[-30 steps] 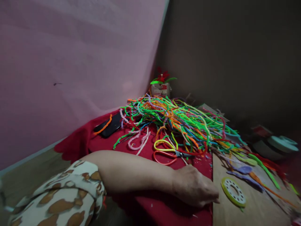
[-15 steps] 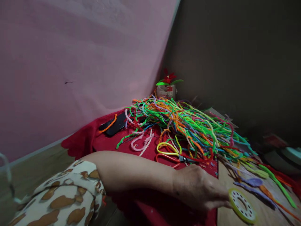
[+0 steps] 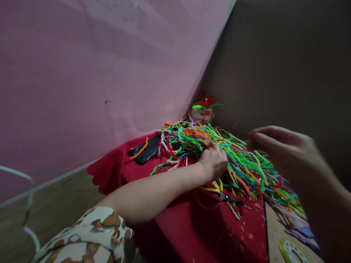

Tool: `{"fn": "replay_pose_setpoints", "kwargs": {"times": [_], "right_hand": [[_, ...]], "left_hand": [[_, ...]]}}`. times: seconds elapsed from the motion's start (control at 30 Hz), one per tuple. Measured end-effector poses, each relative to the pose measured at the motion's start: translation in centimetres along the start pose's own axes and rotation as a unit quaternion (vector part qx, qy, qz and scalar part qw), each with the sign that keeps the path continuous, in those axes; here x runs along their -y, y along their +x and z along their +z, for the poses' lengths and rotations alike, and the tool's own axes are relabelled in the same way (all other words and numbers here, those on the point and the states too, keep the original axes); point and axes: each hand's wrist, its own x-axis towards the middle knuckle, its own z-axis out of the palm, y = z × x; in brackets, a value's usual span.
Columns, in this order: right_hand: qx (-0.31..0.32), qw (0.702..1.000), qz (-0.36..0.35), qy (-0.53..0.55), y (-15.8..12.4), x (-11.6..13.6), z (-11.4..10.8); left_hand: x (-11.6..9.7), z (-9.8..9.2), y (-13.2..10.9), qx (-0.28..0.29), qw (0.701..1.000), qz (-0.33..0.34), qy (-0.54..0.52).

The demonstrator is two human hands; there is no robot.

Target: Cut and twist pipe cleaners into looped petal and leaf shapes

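Note:
A large tangled pile of fuzzy pipe cleaners [image 3: 241,160] in many colours covers the far part of the red cloth [image 3: 181,219]. My left hand [image 3: 215,160] reaches into the pile's near side, fingers curled down and closed among the stems; the fingertips are partly hidden. My right hand [image 3: 285,146] hovers over the pile's right side, fingers bent and blurred, with no object visible in it. Just below my left hand lie scissors [image 3: 223,197] with red and yellow handles. A round yellow-rimmed white disc with dark holes [image 3: 292,250] lies on the wooden surface at the lower right.
Left of the pile is a black phone [image 3: 145,151] with an orange pipe cleaner [image 3: 139,149] across it. A red flower [image 3: 207,100] with green leaves stands in a small container behind. Purple shaped pieces [image 3: 300,224] lie at right. A pink wall [image 3: 95,73] borders the left.
My left hand has left the disc at the lower right and moved up and left into the pile. The disc stays behind. My right hand has come into view.

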Motion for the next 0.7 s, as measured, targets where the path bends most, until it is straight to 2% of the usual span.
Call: {"fn": "replay_pose_setpoints", "kwargs": {"times": [0.13,0.2,0.33,0.4,0.47,0.6,0.7], "right_hand": [[0.11,0.991,0.016,-0.075,5.3,-1.5,5.4],[0.151,0.98,-0.002,-0.127,7.2,-2.4,8.2],[0.177,0.971,-0.028,-0.16,8.3,-3.6,12.0],[0.164,0.973,-0.033,-0.161,8.1,-3.8,12.4],[0.131,0.979,-0.031,-0.151,7.9,-3.8,11.9],[0.047,0.995,-0.008,-0.091,7.8,-3.8,9.5],[-0.003,1.0,0.014,-0.008,7.5,-3.6,7.6]], "left_hand": [[-1.0,0.8,0.0,0.035,0.999,0.022,-0.007],[-1.3,1.3,0.2,0.05,0.998,0.034,-0.014],[-1.3,2.2,0.6,0.074,0.994,0.08,-0.029],[-1.1,2.4,0.7,0.082,0.992,0.092,-0.038],[-0.8,2.3,0.7,0.083,0.992,0.082,-0.043],[-0.4,2.1,0.6,0.068,0.996,0.035,-0.039],[-0.1,2.1,0.4,0.059,0.996,0.047,-0.038]]}}
